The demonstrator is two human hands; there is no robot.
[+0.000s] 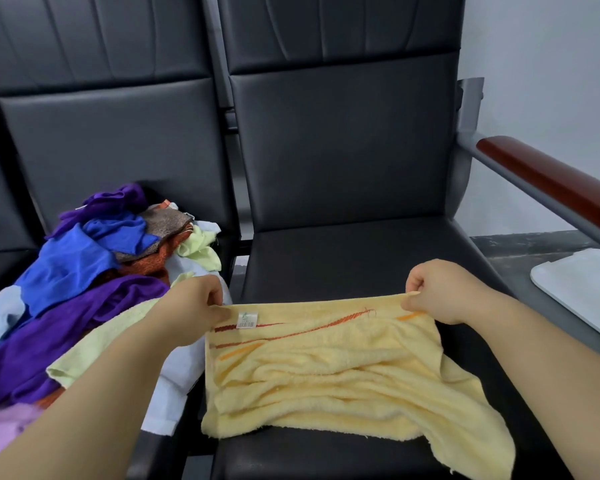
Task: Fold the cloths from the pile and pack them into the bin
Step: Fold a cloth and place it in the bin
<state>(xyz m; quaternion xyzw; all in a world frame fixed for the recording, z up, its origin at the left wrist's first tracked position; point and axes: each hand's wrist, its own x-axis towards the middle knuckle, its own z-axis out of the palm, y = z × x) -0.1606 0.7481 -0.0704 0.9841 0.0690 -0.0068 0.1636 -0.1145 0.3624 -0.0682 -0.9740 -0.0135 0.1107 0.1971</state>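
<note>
A yellow towel [326, 372] with orange and red stripes and a small white label lies rumpled on the black seat [361, 258] in front of me. My left hand [194, 299] pinches its far left corner by the label. My right hand [437, 289] pinches the far right corner, and the far edge is stretched taut between them. The pile of cloths [84, 278], purple, blue, orange, brown, pale green and white, sits on the seat to the left. A white bin [582, 289] shows only as a rim at the right edge.
Black padded chair backs rise behind both seats. A red-brown wooden armrest [548, 181] on a grey metal frame runs along the right side, above the bin. Grey floor and a pale wall lie beyond it.
</note>
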